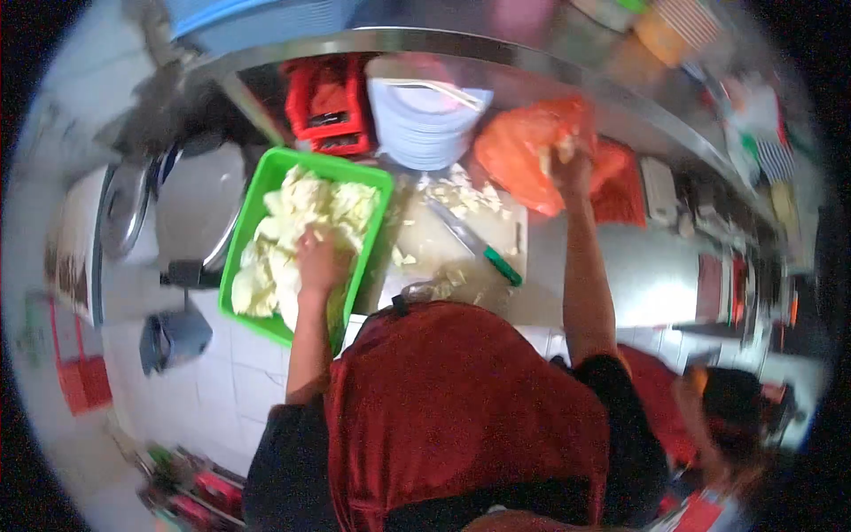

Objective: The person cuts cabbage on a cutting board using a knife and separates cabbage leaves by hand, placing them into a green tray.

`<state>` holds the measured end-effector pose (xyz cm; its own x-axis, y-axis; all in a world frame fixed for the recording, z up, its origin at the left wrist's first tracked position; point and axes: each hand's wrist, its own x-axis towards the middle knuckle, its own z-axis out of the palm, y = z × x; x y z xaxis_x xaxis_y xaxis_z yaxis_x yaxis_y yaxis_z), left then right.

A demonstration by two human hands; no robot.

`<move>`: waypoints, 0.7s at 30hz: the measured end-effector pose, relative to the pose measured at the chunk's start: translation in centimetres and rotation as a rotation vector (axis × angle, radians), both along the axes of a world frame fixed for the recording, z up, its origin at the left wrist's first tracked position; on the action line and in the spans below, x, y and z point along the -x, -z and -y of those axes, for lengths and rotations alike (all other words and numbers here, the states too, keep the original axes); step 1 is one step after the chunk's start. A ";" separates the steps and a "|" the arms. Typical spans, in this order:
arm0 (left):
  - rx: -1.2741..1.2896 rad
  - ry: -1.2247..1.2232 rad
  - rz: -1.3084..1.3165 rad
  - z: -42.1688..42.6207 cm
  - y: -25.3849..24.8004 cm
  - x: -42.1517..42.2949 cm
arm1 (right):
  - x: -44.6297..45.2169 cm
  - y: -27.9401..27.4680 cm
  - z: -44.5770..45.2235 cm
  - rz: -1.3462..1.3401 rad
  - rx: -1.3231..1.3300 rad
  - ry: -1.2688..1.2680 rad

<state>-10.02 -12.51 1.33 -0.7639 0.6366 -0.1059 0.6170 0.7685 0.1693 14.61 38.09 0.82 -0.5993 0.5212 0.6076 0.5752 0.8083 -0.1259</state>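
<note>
My left hand (pixel 319 259) rests among pale cauliflower-like pieces (pixel 303 206) in a green basin (pixel 232 257); its fingertips are partly hidden in them. At the right, my right hand (pixel 570 168) is at an orange plastic bag (pixel 514 158), its fingers bent around something pale at the bag's side, too blurred to name. Between my hands lies a cutting board (pixel 427 238) with pale scraps (pixel 461 191) strewn over its far part. A knife with a green handle (pixel 503 265) lies across the board, touched by neither hand.
Stacked plates (pixel 421 133) and red baskets (pixel 326 106) stand behind the board under a metal shelf edge (pixel 390 40). Large pans (pixel 202 199) are left of the basin. A grey bin (pixel 175 339) stands on the floor. Another person (pixel 731 399) is at the lower right.
</note>
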 end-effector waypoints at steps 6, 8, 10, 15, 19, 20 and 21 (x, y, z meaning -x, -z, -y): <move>-0.131 0.063 0.006 0.8 -1.8 0.6 | -0.5 -8.5 10.5 -0.193 0.148 -0.126; -0.276 0.004 0.013 0.6 -2.7 0.3 | -1.1 -8.4 13.3 -0.118 0.363 -0.157; -0.389 -0.014 0.041 1.4 -2.2 1.0 | -2.8 -6.0 14.9 0.085 0.632 -0.257; -0.713 -0.250 0.255 1.2 -4.4 2.5 | -6.8 0.6 20.4 0.369 0.752 -0.498; -0.748 -0.055 -0.067 1.5 -6.0 5.1 | -7.6 3.1 24.0 0.284 0.728 -0.279; -0.743 -0.055 -0.069 1.5 -5.9 6.3 | -7.6 3.9 23.9 0.282 0.732 -0.281; -0.630 -0.093 -0.119 1.8 -5.5 7.5 | -8.0 4.7 23.8 0.260 0.672 -0.327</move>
